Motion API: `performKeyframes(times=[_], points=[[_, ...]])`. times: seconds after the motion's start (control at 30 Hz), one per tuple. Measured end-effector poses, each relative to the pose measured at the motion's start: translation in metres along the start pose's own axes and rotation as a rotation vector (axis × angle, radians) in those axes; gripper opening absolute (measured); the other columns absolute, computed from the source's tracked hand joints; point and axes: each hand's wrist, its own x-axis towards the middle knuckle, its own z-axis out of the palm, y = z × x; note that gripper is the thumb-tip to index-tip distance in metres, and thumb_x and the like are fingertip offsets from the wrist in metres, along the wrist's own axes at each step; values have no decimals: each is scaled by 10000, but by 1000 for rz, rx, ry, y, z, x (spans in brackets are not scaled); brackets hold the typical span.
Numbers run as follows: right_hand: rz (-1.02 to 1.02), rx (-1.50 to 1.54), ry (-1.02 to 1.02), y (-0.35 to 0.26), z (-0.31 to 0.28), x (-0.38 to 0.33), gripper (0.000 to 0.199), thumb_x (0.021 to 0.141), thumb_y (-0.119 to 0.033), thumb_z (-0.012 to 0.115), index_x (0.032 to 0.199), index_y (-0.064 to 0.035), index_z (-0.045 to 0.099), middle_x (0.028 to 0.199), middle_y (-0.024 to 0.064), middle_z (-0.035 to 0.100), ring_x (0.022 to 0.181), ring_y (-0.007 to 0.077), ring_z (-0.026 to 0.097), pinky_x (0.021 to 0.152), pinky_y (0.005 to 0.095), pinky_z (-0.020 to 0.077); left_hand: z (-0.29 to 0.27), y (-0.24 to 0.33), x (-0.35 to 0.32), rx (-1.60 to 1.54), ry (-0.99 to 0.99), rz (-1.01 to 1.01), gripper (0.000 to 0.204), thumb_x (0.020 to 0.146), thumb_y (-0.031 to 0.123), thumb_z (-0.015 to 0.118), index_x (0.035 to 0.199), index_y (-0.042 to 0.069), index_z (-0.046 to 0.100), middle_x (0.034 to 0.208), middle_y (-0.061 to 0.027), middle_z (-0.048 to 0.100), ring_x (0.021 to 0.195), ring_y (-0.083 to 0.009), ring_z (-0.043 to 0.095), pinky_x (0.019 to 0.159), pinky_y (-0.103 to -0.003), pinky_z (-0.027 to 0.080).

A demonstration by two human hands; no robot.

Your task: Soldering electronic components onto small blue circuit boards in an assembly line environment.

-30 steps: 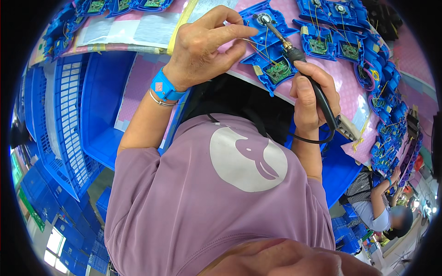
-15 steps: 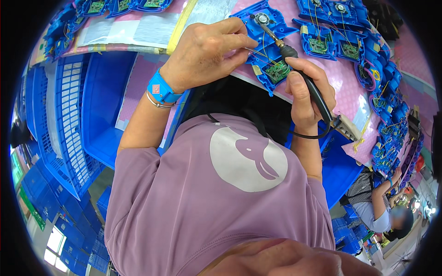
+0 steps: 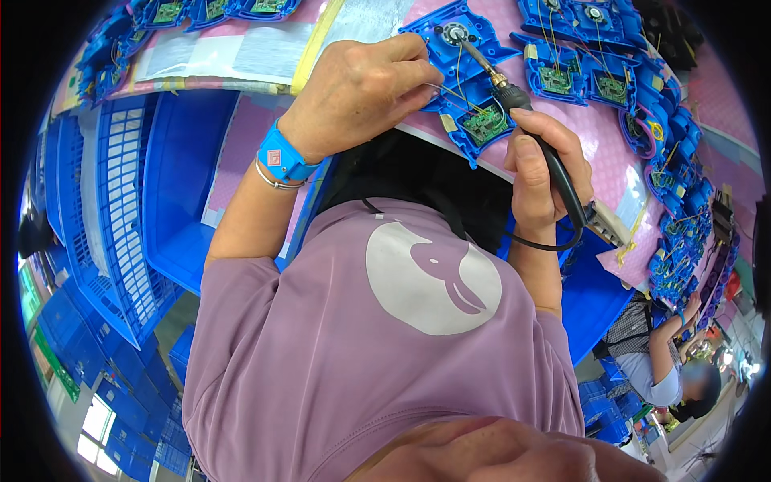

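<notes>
My right hand (image 3: 546, 165) is closed around the black handle of a soldering iron (image 3: 512, 98). The iron's metal tip reaches onto a round speaker (image 3: 452, 34) set in an open blue plastic housing (image 3: 490, 55); whether it touches is too small to tell. My left hand (image 3: 361, 92) is in a pinch beside that housing, holding a thin wire (image 3: 454, 95) whose far part runs toward the green circuit board (image 3: 486, 124) in the housing's nearer half. A thin yellow wire (image 3: 458, 74) runs between speaker and board. My left fingertips partly hide the housing's left edge.
More blue housings (image 3: 578, 68) with boards and wires stand to the right, with others (image 3: 213, 10) at the far left. Blue bins (image 3: 181, 177) stand below the pink-covered table's edge (image 3: 217, 83). Another person (image 3: 662, 369) is at the lower right.
My right hand and the soldering iron have shifted slightly right, the tip staying at the speaker. My left fingertips have drawn back a little to the left. The yellow wire shows more clearly.
</notes>
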Motion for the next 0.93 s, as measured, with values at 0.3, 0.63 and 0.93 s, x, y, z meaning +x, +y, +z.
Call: performKeyframes(times=[0.3, 0.63, 0.93], points=[[38, 22, 15, 1, -3, -2, 225, 900, -80, 677, 1066, 68, 712, 816, 114, 697, 674, 159, 639, 624, 268, 479, 11, 0, 4, 170, 241, 201, 209, 777, 113, 799, 966, 94, 711, 942, -15, 689, 680, -176, 700, 529, -297, 524], [25, 31, -28, 3, 2, 4, 246, 928, -51, 647, 1117, 100, 693, 673, 66, 624, 565, 96, 554, 538, 234, 409, 16, -2, 5, 181, 204, 144, 330, 742, 56, 845, 1055, 56, 740, 989, -59, 727, 788, -200, 729, 628, -305, 578], [29, 18, -31, 5, 2, 3, 248, 937, -72, 668, 1126, 86, 697, 686, 72, 635, 572, 102, 566, 538, 241, 421, 18, -3, 5, 193, 199, 148, 344, 735, 47, 839, 1065, 56, 743, 1013, -72, 737, 822, -220, 737, 646, -311, 585]])
